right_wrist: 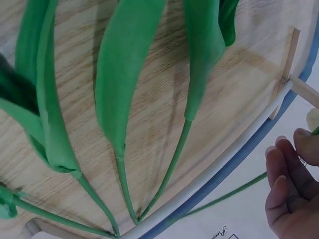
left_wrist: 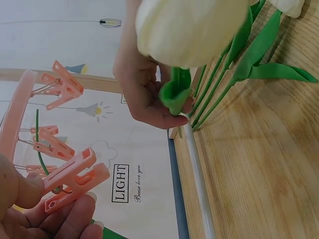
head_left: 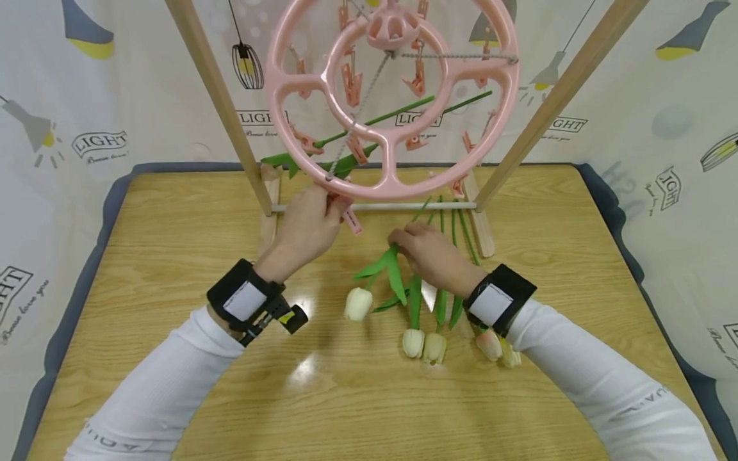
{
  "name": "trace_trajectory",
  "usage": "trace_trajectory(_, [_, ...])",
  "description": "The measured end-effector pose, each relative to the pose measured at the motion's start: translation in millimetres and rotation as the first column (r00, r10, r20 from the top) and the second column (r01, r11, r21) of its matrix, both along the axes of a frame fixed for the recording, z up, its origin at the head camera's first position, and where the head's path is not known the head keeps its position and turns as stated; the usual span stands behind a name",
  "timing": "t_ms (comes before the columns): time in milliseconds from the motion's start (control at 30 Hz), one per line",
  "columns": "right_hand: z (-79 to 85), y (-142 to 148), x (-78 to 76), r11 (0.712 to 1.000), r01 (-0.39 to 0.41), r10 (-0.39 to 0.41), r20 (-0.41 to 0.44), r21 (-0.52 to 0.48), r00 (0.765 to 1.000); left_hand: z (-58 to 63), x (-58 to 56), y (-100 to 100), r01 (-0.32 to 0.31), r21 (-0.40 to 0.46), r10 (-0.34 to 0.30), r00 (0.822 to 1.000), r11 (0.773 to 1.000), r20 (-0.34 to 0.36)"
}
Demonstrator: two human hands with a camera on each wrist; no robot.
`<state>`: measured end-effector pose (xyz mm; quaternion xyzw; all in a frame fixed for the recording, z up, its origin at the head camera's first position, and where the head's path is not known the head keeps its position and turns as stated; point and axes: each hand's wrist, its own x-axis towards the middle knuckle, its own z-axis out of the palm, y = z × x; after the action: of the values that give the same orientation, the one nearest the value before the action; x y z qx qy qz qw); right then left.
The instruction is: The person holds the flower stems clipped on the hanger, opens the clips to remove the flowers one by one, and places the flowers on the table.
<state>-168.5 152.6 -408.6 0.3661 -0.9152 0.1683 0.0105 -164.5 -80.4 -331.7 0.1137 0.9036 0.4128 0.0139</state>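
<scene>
My left hand is just below the near rim of a pink round clip hanger. Thumb and fingers pinch a pink clothespin, whose tips in the left wrist view have nothing between them. To its right, my right hand pinches the green stem of a white tulip, its bloom hanging toward me. Under and beside that hand, several tulips lie on the table, among them a white one, a yellowish one and a pinkish one. In the right wrist view their green leaves fill the foreground.
Wooden posts and a pale crossbar frame the hanger. More pink clothespins dangle from it. Green stems and leaves show behind its rim. A printed cloth stands at the back of the wooden table.
</scene>
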Motion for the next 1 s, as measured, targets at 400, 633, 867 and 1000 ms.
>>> trace_trajectory(400, [10.0, -2, 2.9, 0.97, 0.169, -0.099, 0.35, -0.174, 0.932, -2.1, -1.9, 0, -0.004, -0.007, 0.004, 1.0, 1.0, 0.007])
trace_trajectory(633, [8.2, -5, 12.3, 0.768, 0.482, -0.013, 0.742, -0.422, 0.671, -2.6, -3.0, 0, -0.009, -0.005, 0.009, 1.0, 1.0, 0.01])
trace_trajectory(867, [9.2, -17, 26.7, 0.72, 0.596, -0.014, 0.852, -0.355, 0.524, -0.6, -1.9, -1, -0.007, -0.002, 0.007, 1.0, 1.0, 0.026])
trace_trajectory(1000, [9.5, -23, 36.8, 0.772, 0.557, -0.016, 0.867, -0.306, 0.498, -0.6, -2.2, -2, -0.002, 0.003, 0.002, 1.0, 1.0, 0.021])
